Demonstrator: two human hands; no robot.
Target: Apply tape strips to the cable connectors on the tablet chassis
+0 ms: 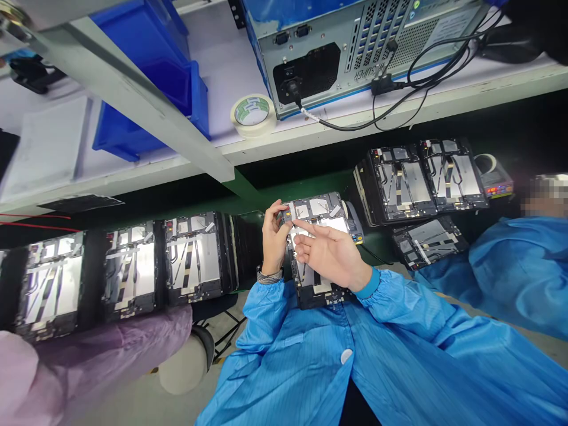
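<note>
An opened tablet (335, 222) with silver plates, dark flex cables and a black frame lies in front of my body. My left hand (274, 239) grips its left edge near the upper corner, thumb on top of the inside. Over the tablet's middle is my right hand (331, 254), palm partly turned up. Its index finger stretches to the upper left of the tablet, close to my left thumb, and the other fingers are loosely bent. I make out nothing held in the right hand. Both hands hide part of the tablet's interior.
Stacks of similar opened tablets stand left (195, 260) and right (403, 183). A device (352, 222) sits partly behind my tablet. Above, a shelf holds a tape roll (252, 115), blue bins (199, 97) and a computer case (310, 71). Co-workers' sleeves, pink (119, 349) and blue (510, 254), flank me.
</note>
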